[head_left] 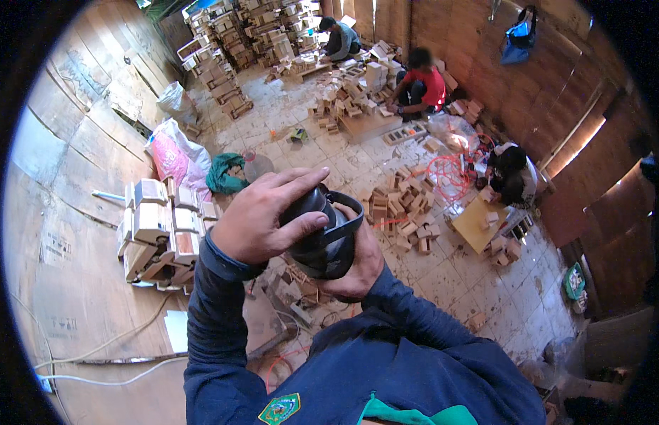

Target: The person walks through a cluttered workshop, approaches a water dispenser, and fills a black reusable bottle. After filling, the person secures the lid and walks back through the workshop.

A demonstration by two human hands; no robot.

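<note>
My left hand [262, 216] lies over the top of a dark grey power tool [326, 237] held up in front of my chest, thumb and fingers wrapped on its rounded body. From below, my right hand [358, 265] grips the same tool. Both arms wear dark blue sleeves. Under the hands, on the floor, lie small wooden blocks and cables, partly hidden.
A stack of wooden boxes [159, 227] stands to my left by the plywood wall. Loose wood blocks [404, 209] lie scattered on the tiled floor. Three people sit working: one in red [421, 85], one farther back [340, 39], one at right [510, 177]. An orange hose [450, 173] coils nearby.
</note>
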